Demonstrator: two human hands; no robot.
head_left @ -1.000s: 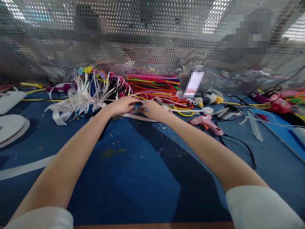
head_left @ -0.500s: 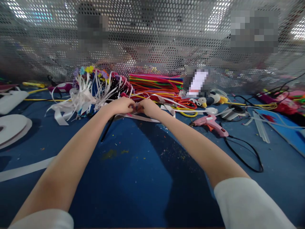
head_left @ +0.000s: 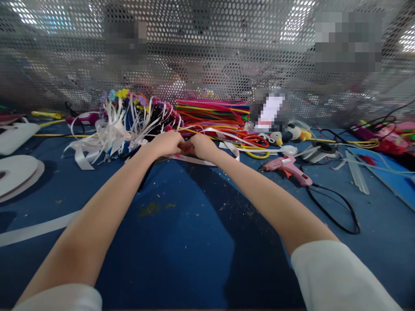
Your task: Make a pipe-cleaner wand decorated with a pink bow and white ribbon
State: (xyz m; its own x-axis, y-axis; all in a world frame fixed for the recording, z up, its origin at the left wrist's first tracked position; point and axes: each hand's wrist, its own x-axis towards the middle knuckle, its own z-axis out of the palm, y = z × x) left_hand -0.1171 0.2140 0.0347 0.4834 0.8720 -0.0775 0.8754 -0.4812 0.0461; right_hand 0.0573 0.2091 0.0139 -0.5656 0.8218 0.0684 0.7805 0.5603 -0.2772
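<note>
My left hand (head_left: 170, 144) and my right hand (head_left: 201, 146) meet at the far middle of the table, fingertips pinched close together. Whatever is between the fingers is too small and covered to make out. A white ribbon (head_left: 199, 161) runs just below both hands and curls up in a loop to the right of my right hand. From under my left wrist a thin black strip (head_left: 145, 176) sticks out toward me. Left of my left hand lies a bunch of flower pieces (head_left: 122, 93) with many white ribbon tails (head_left: 113, 129).
Behind my hands are stacked colourful pipe cleaners (head_left: 212, 113), before a perforated metal screen (head_left: 201, 52). A pink glue gun (head_left: 288, 168) with a black cord lies right, near clear glue sticks (head_left: 356, 172). A white ribbon spool (head_left: 21, 175) rests at left.
Both hands stay in the same place, the fingers closing slightly nearer each other. The black strip under my left wrist has shifted a little. The view has moved very slightly.
</note>
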